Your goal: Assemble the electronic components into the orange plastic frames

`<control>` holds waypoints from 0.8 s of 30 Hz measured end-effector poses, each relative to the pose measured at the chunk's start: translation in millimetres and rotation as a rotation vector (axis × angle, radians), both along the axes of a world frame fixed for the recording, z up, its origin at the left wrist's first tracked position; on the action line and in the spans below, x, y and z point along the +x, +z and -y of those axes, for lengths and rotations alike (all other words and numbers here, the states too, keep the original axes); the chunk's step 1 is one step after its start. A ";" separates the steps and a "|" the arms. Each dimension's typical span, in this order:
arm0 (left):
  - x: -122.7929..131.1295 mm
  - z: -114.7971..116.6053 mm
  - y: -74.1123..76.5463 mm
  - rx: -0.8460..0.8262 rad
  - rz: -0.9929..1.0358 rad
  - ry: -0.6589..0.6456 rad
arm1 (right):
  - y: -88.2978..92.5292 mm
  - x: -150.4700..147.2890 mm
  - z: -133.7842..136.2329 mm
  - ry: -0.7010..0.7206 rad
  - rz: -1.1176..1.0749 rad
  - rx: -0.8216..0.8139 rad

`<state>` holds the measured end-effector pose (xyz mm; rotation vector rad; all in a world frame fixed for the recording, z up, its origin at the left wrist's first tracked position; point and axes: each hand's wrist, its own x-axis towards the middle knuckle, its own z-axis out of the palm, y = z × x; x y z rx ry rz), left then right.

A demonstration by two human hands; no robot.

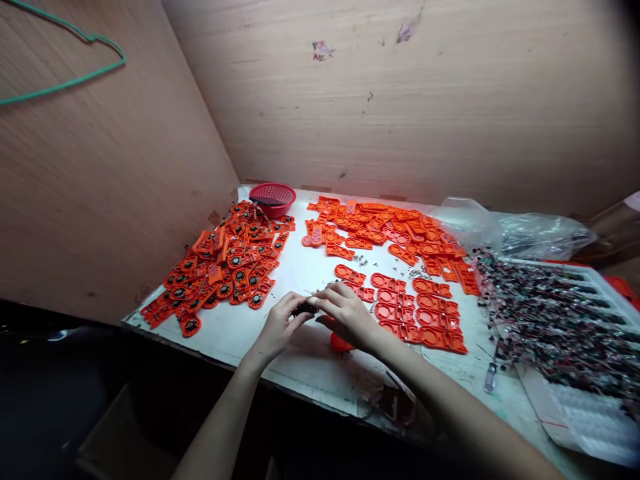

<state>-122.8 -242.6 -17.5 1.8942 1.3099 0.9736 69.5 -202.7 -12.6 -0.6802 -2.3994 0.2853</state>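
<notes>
My left hand is closed, its thumb and fingers pinching a small dark part over the white table top. My right hand reaches in from the other side, with its fingertips closed on the same part. What kind of part it is cannot be made out. Beneath my right hand an orange plastic shell is partly hidden. Just right of that hand, open orange shells lie in neat columns.
On the left is a heap of orange shells fitted with round dark pieces, below a red basket. More orange shells are piled behind. Small metal bits, a screwdriver and trays of wired parts lie rightward. Wooden walls enclose the table.
</notes>
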 end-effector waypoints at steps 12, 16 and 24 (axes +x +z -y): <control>-15.8 -18.0 -6.0 0.245 -0.248 0.133 | 17.2 70.6 33.5 -0.145 -0.966 -0.804; -19.0 -25.1 -22.6 0.252 -0.416 0.169 | 0.8 122.4 65.1 -0.401 -0.859 -0.813; 105.0 9.8 -27.1 0.277 -0.333 -0.108 | -42.2 146.7 82.9 -0.672 -0.360 -0.446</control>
